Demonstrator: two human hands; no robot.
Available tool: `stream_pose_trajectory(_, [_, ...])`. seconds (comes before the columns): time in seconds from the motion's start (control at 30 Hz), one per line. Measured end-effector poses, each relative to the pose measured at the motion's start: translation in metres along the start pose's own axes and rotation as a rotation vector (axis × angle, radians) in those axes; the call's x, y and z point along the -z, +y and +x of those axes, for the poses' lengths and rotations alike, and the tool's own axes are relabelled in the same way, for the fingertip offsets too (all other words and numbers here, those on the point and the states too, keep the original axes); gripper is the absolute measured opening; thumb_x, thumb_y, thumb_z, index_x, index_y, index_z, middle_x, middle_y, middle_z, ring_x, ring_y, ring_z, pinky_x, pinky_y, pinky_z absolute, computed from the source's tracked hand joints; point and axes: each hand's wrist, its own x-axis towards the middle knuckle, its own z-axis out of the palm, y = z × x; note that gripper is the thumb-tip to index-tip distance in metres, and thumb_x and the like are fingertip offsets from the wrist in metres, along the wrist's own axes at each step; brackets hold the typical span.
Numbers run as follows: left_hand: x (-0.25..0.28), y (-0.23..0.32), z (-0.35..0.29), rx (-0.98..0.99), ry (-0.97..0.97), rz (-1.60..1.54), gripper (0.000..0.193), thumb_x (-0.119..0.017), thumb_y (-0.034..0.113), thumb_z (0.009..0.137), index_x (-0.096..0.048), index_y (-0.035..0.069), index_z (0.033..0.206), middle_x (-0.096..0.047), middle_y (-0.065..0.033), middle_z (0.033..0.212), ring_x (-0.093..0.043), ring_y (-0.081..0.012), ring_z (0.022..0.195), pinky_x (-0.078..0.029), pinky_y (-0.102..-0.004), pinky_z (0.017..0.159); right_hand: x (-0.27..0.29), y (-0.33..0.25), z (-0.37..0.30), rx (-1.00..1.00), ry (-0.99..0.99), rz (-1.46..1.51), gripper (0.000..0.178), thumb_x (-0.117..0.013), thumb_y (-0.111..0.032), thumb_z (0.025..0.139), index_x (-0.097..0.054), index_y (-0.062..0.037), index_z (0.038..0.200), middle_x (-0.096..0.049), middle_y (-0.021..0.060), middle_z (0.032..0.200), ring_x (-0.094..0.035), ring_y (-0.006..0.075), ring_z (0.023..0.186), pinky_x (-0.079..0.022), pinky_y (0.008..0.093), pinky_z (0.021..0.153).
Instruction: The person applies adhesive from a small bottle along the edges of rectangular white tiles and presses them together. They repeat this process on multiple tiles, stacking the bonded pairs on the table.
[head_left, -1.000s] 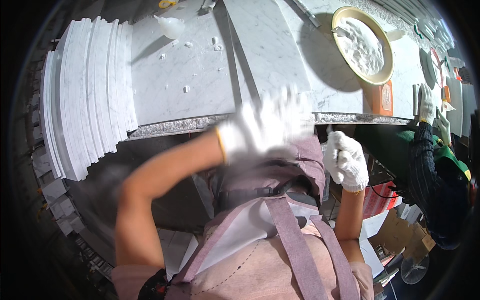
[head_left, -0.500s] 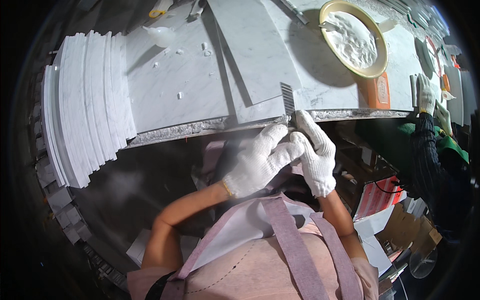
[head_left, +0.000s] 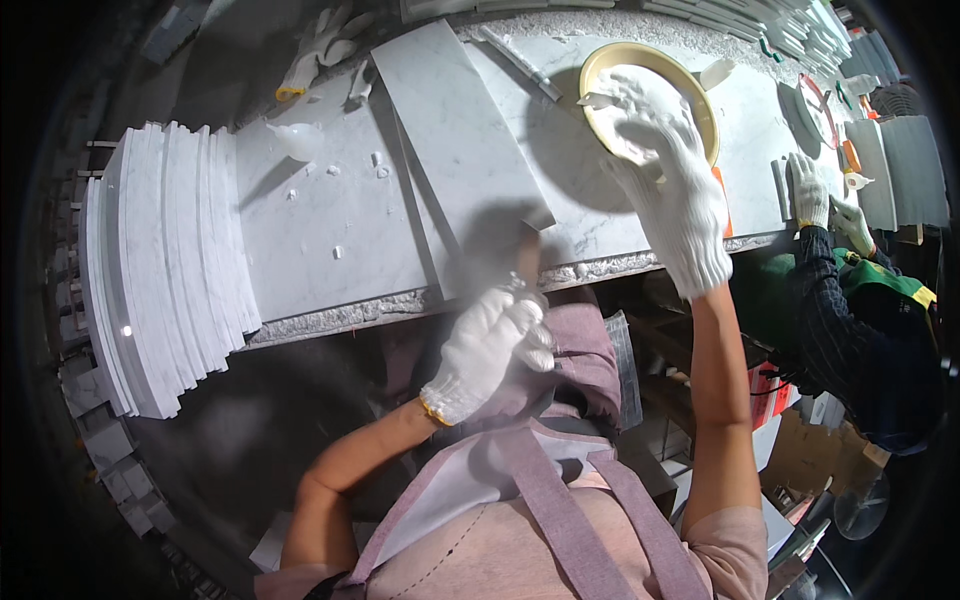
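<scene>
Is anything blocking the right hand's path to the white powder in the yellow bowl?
Nothing visible does. The right hand reaches over the near rim of the yellow bowl toward the white powder; whether it touches is unclear. The orange box, mostly hidden by the hand, stands outside the bowl.

On my feed, the right hand hides part of the yellow bowl and most of an orange box; I can't tell whether its fingers grip anything. Above the left hand, a brownish blur defeats me. The lens's dark rim cuts off a co-worker.
</scene>
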Motion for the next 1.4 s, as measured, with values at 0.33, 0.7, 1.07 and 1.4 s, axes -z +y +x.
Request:
stream_pose_trajectory(0.33, [-0.018,0.0,0.002,0.135,0.001,0.151,0.023,-0.063,0.021,0.106,-0.065,0.0,0.116,-0.061,-0.0033,0.077,-0.062,-0.0129,0.063,-0.053,-0.0283,0.058,-0.003,0.008,0.066,0.069,-0.028,-0.181,0.02,-0.067,-0.015,0.097,-0.077,-0.013,0.114,-0.073,0.0117,0.108,-0.072,0.0275,0.091,-0.057,0.0375,0.077])
stream_pose_trajectory(0.7, [-0.044,-0.018,0.036,0.172,0.014,0.058,0.013,-0.054,0.017,0.11,-0.058,0.004,0.111,-0.056,-0.0017,0.084,-0.052,-0.007,0.068,-0.046,-0.0228,0.056,-0.03,-0.018,-0.134,-0.841,0.331,0.67,0.024,-0.068,-0.007,0.102,-0.06,-0.0035,0.125,-0.069,0.0046,0.093,-0.063,0.0056,0.067,-0.051,0.0196,0.053])
stream_pose_trajectory(1.07, [-0.044,-0.022,0.036,0.112,0.102,0.095,0.022,-0.058,0.017,0.107,-0.061,0.0,0.121,-0.059,-0.0033,0.085,-0.056,-0.009,0.068,-0.051,-0.0253,0.057,-0.002,-0.035,-0.114,-0.479,-0.448,0.213,0.042,-0.064,0.001,0.097,-0.066,-0.004,0.139,-0.072,0.0134,0.099,-0.071,0.0227,0.087,-0.056,0.0333,0.083])
stream_pose_trajectory(1.4, [-0.041,-0.032,0.035,0.001,0.108,0.045,0.028,-0.061,0.014,0.104,-0.062,-0.003,0.126,-0.061,-0.0054,0.086,-0.058,-0.0088,0.074,-0.053,-0.0263,0.059,0.002,-0.035,-0.111,-0.622,-0.425,0.363,0.038,-0.064,0.002,0.097,-0.069,-0.0034,0.134,-0.071,0.0092,0.095,-0.065,0.0114,0.072,-0.052,0.0271,0.065])
